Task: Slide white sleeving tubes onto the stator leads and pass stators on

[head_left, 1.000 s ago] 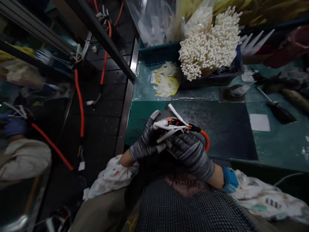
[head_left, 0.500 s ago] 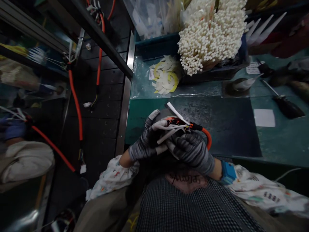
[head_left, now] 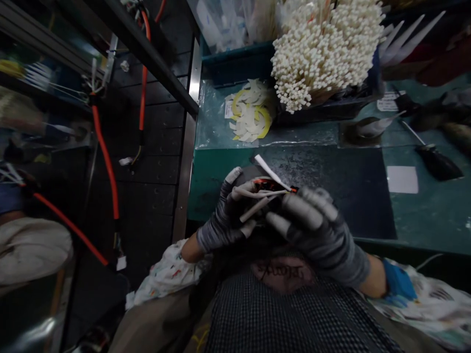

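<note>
The grey-gloved left hand pinches a white-and-orange wire harness above a black mat; the right hand spreads just beside it. Beyond, on the green worktop, lie pale offcuts, a black-handled screwdriver, white cable ties in a blue bin, and an unreadably small paper label.

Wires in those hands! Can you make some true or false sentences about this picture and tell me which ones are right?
1. The left hand holds a bundle of white wires. True.
2. Both hands are bare. False: each wears a grey glove.
3. White cable ties stand in a big bunch beyond the hands. True.
4. The right hand grips a screwdriver. False: that hand's fingers are spread open, and the screwdriver lies on the green bench.
</note>
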`<state>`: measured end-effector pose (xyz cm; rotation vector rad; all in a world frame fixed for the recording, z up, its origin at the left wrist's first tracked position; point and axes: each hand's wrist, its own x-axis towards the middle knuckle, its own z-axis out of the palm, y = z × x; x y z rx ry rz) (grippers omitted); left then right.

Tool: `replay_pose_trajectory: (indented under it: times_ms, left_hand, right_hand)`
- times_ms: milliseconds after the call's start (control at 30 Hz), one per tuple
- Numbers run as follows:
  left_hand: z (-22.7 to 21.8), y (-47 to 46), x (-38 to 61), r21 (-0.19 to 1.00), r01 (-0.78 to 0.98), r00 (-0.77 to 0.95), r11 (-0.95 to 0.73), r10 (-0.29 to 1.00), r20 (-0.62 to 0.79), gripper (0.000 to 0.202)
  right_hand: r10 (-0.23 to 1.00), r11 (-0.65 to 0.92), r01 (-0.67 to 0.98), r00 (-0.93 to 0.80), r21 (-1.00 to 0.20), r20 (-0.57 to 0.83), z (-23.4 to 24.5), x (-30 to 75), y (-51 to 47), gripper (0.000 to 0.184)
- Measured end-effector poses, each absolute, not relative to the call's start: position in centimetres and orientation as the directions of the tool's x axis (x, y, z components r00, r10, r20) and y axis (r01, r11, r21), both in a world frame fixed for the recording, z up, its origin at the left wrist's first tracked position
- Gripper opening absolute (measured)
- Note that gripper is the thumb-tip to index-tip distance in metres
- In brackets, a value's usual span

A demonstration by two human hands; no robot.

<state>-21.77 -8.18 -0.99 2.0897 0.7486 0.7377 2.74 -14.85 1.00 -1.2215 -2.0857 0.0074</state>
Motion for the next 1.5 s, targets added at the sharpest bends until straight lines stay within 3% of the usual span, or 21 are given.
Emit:
replay_pose_trajectory:
  times_ms: [100,233,367,500,567,700,800,933,1033,1133,1300,1500]
  left_hand:
    - [0.3,-8.4,-20.7,0.731,0.322,0.672,-0.602,0.689,0.272,0.080]
    - [1.5,-8.3,-19.9,0.650,0.374,0.728,-0.661,0.644,0.236,0.077]
    - [1.8,-7.6,-20.0,0.672,0.343,0.745,-0.656,0.626,0.231,0.083]
    - [1.5,-7.6,-19.8,0.696,0.284,0.732,-0.659,0.618,0.286,0.083]
    - [0.7,-8.5,-19.3,0.760,0.255,0.651,-0.598,0.687,0.322,0.083]
    - [-1.6,-11.1,-18.1,0.859,0.265,0.389,-0.438,0.864,0.320,0.105]
    - [-2.5,-11.7,-17.7,0.829,0.338,0.370,-0.446,0.873,0.319,0.106]
    - [-2.2,-10.9,-17.1,0.821,0.338,0.387,-0.461,0.863,0.325,0.098]
    - [-1.6,-10.6,-16.5,0.843,0.319,0.377,-0.434,0.874,0.307,0.094]
    - [-0.9,-10.7,-15.8,0.828,0.351,0.382,-0.437,0.875,0.299,0.090]
    - [0.2,-10.8,-15.3,0.785,0.429,0.412,-0.446,0.870,0.269,0.089]
    - [0.7,-10.5,-15.5,0.769,0.448,0.452,-0.456,0.858,0.245,0.093]
  right_hand:
    - [0.848,0.420,0.789,-0.165,-0.448,0.503,0.5,3.1,-13.7,0.082]
    - [0.898,0.420,0.706,-0.232,-0.570,0.374,-0.5,3.6,-12.1,0.074]
    - [0.924,0.382,0.626,-0.235,-0.680,0.302,-0.7,4.4,-11.8,0.074]
    - [0.927,0.362,0.668,-0.180,-0.650,0.330,-0.9,4.3,-12.5,0.076]
    - [0.919,0.362,0.710,-0.163,-0.604,0.359,-0.9,4.0,-13.0,0.073]
    - [0.869,0.432,0.769,-0.213,-0.472,0.447,-0.8,3.4,-13.9,0.051]
    - [0.865,0.403,0.802,-0.177,-0.441,0.470,-0.8,3.4,-14.2,0.045]
    - [0.898,0.391,0.758,-0.190,-0.522,0.397,-1.0,5.1,-14.3,0.049]
    - [0.910,0.412,0.690,-0.279,-0.595,0.307,-0.9,6.8,-14.1,0.068]
    - [0.916,0.402,0.676,-0.301,-0.618,0.267,-0.4,7.9,-13.8,0.076]
    - [0.950,0.278,0.570,-0.281,-0.773,0.134,-0.4,8.6,-12.5,0.081]
    - [0.957,0.263,0.544,-0.254,-0.796,0.143,-1.5,9.1,-11.7,0.085]
